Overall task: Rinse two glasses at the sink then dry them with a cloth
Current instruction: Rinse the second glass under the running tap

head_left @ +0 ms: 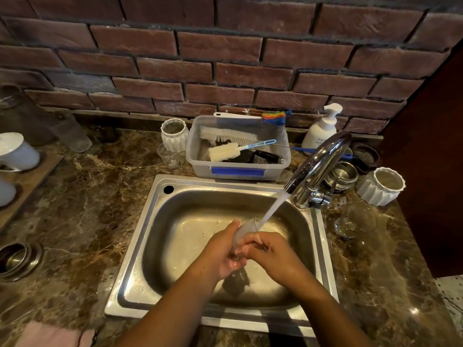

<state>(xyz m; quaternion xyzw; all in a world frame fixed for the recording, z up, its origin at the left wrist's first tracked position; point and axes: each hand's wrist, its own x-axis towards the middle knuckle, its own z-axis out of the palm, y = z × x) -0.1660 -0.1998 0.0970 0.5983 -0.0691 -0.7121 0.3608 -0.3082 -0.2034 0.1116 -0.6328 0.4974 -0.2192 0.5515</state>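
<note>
- Glass (246, 231): clear, and tilted so that its mouth points up towards the tap (318, 161) and its base sits low between the two hands. Its upper part is whitened by running water (273, 206).
- It is held over the middle of the basin of the sink (136, 246), and the slanting stream meets it at the mouth.
- The left grip (223, 249) is clamped on it from the left: the fingers wrap round the lower body and the thumb lies up along the side.
- The right grip (270, 251) is closed on its right side, with the fingers curled against the wall just below the rim.
- A second glass (355, 221), also clear, is on the tabletop (87, 196) right of the sink, near the foot of the tap and apart from both hands.
- A pink cloth (50, 334) lies at the near left edge of the tabletop, well apart from the sink.
- Behind the sink stands a plastic tub (200, 156) holding brushes (228, 135), with a soap bottle (320, 131) to its right.
</note>
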